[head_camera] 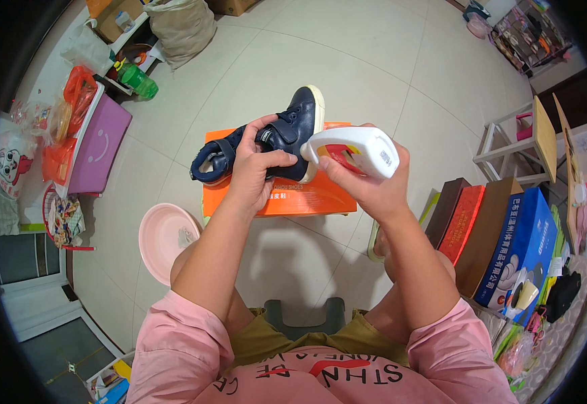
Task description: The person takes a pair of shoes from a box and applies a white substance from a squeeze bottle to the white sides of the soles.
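My left hand (255, 169) grips a navy leather shoe (298, 113) by its opening, thumb along the heel side. The shoe is tipped on its side, its off-white sole facing right. In my right hand (381, 194) is a white plastic bottle (356, 146) with a red and yellow label. The bottle's tip points left and meets the shoe near the heel edge of the sole; whether liquid comes out cannot be seen. A second navy shoe (210, 164) rests on an orange shoe box (313, 199), partly hidden by my left hand.
A pink plastic basin (164, 214) is on the tiled floor at left, beyond it a purple storage bin (99, 146). Several boxes, including a blue shoe box (518, 252), stand at right. Behind them is a wooden-topped stool (543, 139). A green bottle (139, 81) lies at upper left.
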{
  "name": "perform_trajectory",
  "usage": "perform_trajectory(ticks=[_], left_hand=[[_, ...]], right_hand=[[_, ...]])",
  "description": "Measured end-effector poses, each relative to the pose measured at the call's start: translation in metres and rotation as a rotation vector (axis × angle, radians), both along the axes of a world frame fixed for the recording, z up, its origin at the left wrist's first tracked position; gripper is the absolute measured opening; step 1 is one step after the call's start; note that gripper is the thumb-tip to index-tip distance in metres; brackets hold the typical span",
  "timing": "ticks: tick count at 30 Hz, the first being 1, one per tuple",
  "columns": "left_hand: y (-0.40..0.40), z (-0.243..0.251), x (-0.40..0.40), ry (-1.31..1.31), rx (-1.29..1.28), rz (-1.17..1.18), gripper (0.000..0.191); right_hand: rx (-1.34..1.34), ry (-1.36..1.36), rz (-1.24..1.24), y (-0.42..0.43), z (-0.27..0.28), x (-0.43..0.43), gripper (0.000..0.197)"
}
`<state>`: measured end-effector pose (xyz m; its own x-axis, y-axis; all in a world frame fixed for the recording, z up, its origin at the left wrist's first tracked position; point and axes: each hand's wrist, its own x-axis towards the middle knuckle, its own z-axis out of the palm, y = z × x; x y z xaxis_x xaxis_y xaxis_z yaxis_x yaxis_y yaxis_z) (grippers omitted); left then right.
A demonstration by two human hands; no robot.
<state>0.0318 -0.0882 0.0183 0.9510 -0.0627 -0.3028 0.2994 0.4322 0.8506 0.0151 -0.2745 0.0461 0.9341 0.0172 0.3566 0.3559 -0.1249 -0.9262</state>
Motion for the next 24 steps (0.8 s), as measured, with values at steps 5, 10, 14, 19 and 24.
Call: perform_trajectory(ticks=[5,10,14,19,24], left_hand=[[-0.0014,0.0011,0.0020,0.001,-0.032,0.001,0.073],[0.0008,-0.0023,0.0019,-0.006,-0.030,-0.009,0.073],[0.0018,-0.0017,0.0020,0.028,-0.068,-0.004,0.073],[0.0035,-0.0038,0.0018,0.031,-0.069,0.014,0.073],[-0.0008,0.0011,0.0017,0.013,-0.026,-0.001,0.073]], right_hand=[[0.014,0.041,-0.074,-0.0036,-0.0022,0.0012,0.027],[0.082,-0.008,-0.153,0.0016,-0.0014,0.0045,0.030],[0.041,0.027,-0.085,0.0003,-0.0022,0.0026,0.027],[0.033,0.073,-0.024,-0.0009,-0.0030,-0.0007,0.027],[0.125,0.145,-0.113,-0.0026,0.0030,-0.0010,0.027]])
